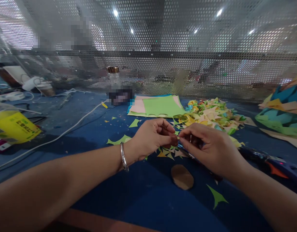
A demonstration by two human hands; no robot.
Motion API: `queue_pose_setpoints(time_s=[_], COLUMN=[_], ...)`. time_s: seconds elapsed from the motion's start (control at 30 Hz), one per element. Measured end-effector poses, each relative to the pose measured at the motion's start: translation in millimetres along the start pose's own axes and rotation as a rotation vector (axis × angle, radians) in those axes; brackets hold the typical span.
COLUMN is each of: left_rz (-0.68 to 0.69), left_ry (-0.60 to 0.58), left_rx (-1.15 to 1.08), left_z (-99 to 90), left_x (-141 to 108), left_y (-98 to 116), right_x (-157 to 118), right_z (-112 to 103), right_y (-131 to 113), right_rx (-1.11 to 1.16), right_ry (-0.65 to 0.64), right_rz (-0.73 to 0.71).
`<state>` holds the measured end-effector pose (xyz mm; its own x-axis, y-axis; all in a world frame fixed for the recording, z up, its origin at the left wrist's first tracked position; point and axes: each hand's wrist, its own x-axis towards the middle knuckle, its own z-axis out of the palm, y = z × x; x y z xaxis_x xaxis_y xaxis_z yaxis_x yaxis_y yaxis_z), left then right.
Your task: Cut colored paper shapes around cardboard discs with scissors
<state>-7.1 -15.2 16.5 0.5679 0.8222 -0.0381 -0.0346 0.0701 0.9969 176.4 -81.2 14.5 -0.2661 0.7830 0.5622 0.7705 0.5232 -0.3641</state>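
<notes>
Pinching a tiny yellowish piece (178,138) between nearly closed fingers (191,129), your left hand (150,138) and right hand (210,145) meet above paper scraps (162,154). A brown disc (182,177) lies toward the blue surface's (148,193) near edge; stacked sheets (163,106) and heaped folded paper (211,115) lie toward its far edge.

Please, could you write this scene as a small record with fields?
Left hand: silver metal bracelet at wrist; close to right hand, grip unclear
Right hand: pinches tiny yellowish piece, material unclear
Near side: flat brown oval disc
Behind: stacked green and pink paper sheets; multicoloured paper heap
At right: dark-blue tool with orange trigger
Surface: dark blue tabletop
</notes>
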Motion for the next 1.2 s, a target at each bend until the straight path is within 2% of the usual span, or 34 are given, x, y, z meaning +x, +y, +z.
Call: queue_pose_setpoints(time_s=[0.53,0.7,0.9,1.03,1.2], left_rz=[0.093,0.073,0.035,0.060,0.108], left_ry=[0.045,0.055,0.007,-0.031,-0.055], left_rx=[-0.027,-0.014,-0.052,-0.058,0.038], left_z=[1.7,2.8,4.0,3.0,1.2], left_x=[-1.9,-2.1,-4.3,-7.0,-7.9], left_y=[-3.9,-1.4,1.7,2.2,0.0], right_x=[1.0,0.9,0.7,0.6,0.7], right_z=[0.7,1.0,1.1,1.1,0.9], right_y=[-2.0,-1.4,-1.0,-1.9,-2.5], right_rx=[0.018,0.031,0.017,0.006,0.024], right_ry=[0.065,0.070,0.062,0.067,0.059], right_rz=[0.085,0.093,0.104,0.109,0.110])
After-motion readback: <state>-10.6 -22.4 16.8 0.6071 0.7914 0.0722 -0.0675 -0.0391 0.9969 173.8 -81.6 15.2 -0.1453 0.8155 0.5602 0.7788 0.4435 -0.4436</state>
